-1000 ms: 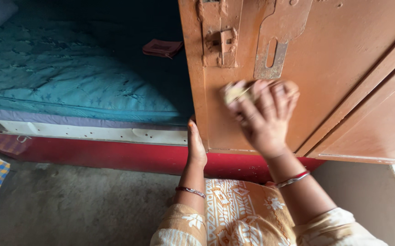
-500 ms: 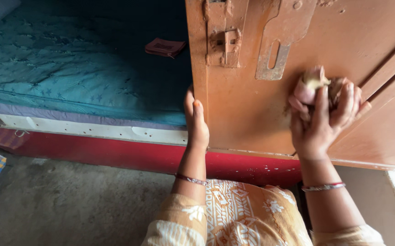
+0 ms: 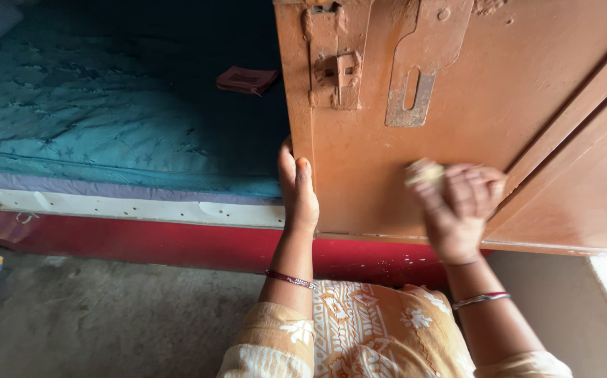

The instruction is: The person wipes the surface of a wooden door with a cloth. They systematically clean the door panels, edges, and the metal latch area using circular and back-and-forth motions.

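Right hand [image 3: 459, 210]: closed around a pale cloth [image 3: 424, 172], pressed flat to the orange door [image 3: 527, 91]; blurred.
Cloth: bunched in the right fingers, poking out at their upper left, touching the door face.
Left hand [image 3: 298, 190]: wrapped on the door's edge, left of the cloth, thumb on the front face.
Hasp [image 3: 415, 70]: above the cloth, hanging flat.
Mattress [image 3: 107, 105]: beyond the left hand, teal, with a small red pouch [image 3: 249, 79] on it.

Orange-brown painted door [image 3: 380, 175] stands open, its edge facing the bed; paint worn around a metal hasp plate in its upper part. A small pale cloth [image 3: 426, 173], blurred, is pressed against the door's lower face, bunched in fingers.
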